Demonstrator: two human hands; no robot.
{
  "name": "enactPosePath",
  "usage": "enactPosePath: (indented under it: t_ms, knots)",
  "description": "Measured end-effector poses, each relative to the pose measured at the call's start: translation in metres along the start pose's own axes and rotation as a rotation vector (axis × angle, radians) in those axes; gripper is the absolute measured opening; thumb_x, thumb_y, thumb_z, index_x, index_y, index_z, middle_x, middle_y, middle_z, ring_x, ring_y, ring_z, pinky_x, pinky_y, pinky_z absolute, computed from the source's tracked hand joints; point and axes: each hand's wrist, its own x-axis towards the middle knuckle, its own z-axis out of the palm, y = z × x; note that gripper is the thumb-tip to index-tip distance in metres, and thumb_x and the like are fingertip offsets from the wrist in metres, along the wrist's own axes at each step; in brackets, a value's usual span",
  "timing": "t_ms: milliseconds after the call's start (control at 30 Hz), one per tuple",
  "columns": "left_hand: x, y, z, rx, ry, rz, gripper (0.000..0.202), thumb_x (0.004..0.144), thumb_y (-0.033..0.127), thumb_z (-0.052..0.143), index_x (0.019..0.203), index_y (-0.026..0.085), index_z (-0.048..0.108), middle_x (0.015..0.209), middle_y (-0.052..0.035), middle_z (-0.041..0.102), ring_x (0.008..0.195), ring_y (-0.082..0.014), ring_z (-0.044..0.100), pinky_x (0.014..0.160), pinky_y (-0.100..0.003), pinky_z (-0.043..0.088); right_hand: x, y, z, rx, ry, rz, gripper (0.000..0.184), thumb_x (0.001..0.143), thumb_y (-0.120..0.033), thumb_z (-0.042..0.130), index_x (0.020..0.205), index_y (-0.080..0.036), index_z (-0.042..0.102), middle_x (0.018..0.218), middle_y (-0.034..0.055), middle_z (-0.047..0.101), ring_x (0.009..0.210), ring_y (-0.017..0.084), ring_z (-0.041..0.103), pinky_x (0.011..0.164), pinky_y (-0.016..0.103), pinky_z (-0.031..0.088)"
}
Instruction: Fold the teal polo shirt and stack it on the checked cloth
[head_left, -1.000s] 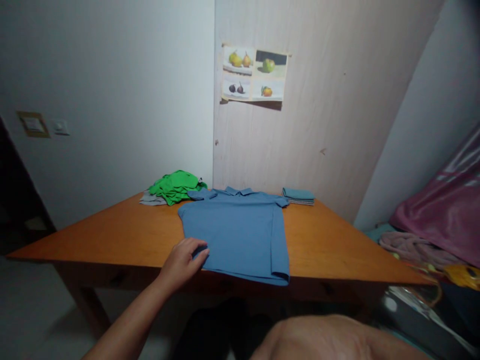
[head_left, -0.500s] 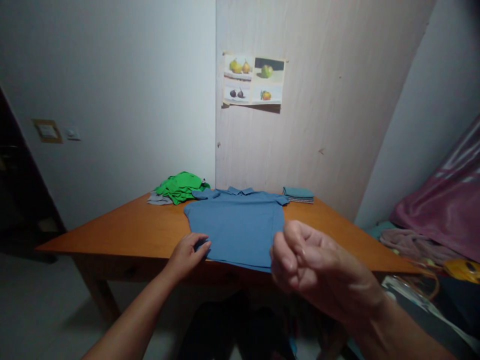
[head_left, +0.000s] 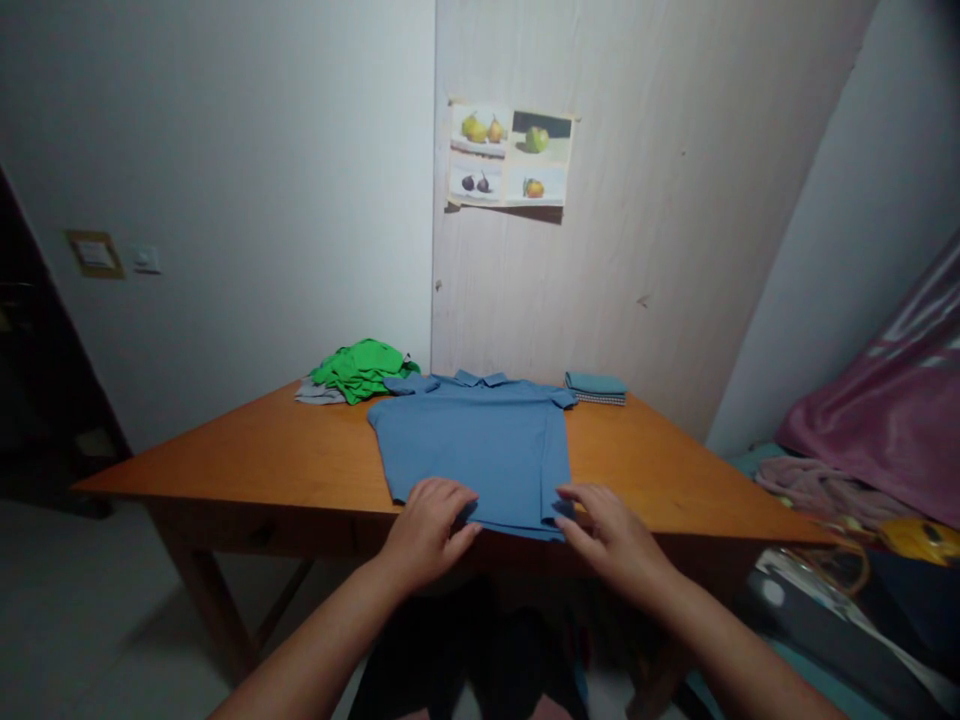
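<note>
A blue collared short-sleeved shirt [head_left: 465,440] lies spread on the wooden table, its collar toward the wall and its hem at the front edge. A lengthwise fold line runs down its right side. My left hand [head_left: 433,525] rests over the hem left of the middle, fingers on the cloth and thumb apart below them. At the lower right corner of the shirt is my right hand [head_left: 611,535]. Its thumb and fingers are apart around that corner, with a gap showing between them.
A heap of green and grey clothes [head_left: 360,372] sits at the table's back left. Folded cloths [head_left: 596,387] are stacked at the back right. The wooden table [head_left: 262,460] has a drawer front below its near edge. Pink fabric [head_left: 862,420] and other items lie at the right.
My right hand, raised and closed in front of the camera before, has come down to the hem's right corner and opened. My left hand has shifted right along the hem.
</note>
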Motion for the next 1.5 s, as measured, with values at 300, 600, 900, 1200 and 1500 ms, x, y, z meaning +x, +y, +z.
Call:
enactPosePath:
  t_ms: [300, 600, 900, 1200, 1500]
  knots:
    - [0.0, -0.001, 0.02, -0.001, -0.023, -0.033, 0.035, 0.087, 0.034, 0.065, 0.121, 0.025, 0.06, 0.125, -0.0076, 0.063, 0.116, -0.0274, 0.054, 0.099, -0.042, 0.04, 0.005, 0.03, 0.0, -0.32, 0.211, 0.351, 0.018, 0.088, -0.032, 0.048, 0.074, -0.022, 0.053, 0.07, 0.001, 0.059, 0.065, 0.017, 0.052, 0.058, 0.028, 0.028]
    - [0.002, 0.002, 0.018, 0.015, -0.029, -0.038, 0.03, 0.087, 0.029, 0.063, 0.117, 0.025, 0.061, 0.119, -0.0067, 0.064, 0.112, -0.0261, 0.055, 0.095, -0.04, 0.04, -0.027, 0.041, -0.012, -0.305, 0.32, 0.271, 0.019, 0.09, -0.035, 0.046, 0.089, -0.023, 0.06, 0.089, 0.0051, 0.068, 0.085, 0.023, 0.062, 0.074, 0.034, 0.042]
    - [0.008, 0.013, 0.016, 0.054, -0.014, -0.007, 0.016, 0.094, 0.025, 0.054, 0.107, 0.025, 0.064, 0.111, -0.0047, 0.066, 0.107, -0.0234, 0.056, 0.094, -0.039, 0.036, -0.02, 0.036, 0.01, -0.388, 0.065, -0.099, 0.034, 0.091, -0.031, 0.055, 0.123, -0.028, 0.065, 0.133, 0.0109, 0.061, 0.123, 0.03, 0.054, 0.099, 0.048, 0.042]
    - [0.037, 0.018, 0.006, 0.328, -0.007, -0.147, 0.019, 0.084, 0.018, 0.058, 0.103, 0.022, 0.059, 0.098, -0.0067, 0.068, 0.098, -0.026, 0.059, 0.092, -0.043, 0.033, 0.054, 0.02, -0.023, -0.329, 0.226, -0.082, 0.026, 0.095, -0.031, 0.043, 0.105, -0.022, 0.064, 0.101, 0.009, 0.071, 0.094, 0.026, 0.065, 0.083, 0.038, 0.046]
    - [0.045, -0.04, -0.057, 0.515, 0.152, -0.532, 0.025, 0.079, 0.014, 0.053, 0.101, 0.023, 0.061, 0.101, -0.0071, 0.071, 0.099, -0.0275, 0.063, 0.082, -0.04, 0.036, 0.097, 0.037, -0.086, -0.279, 0.394, 0.154, 0.031, 0.09, -0.041, 0.047, 0.104, -0.022, 0.067, 0.08, 0.0054, 0.069, 0.073, 0.023, 0.063, 0.063, 0.031, 0.041]
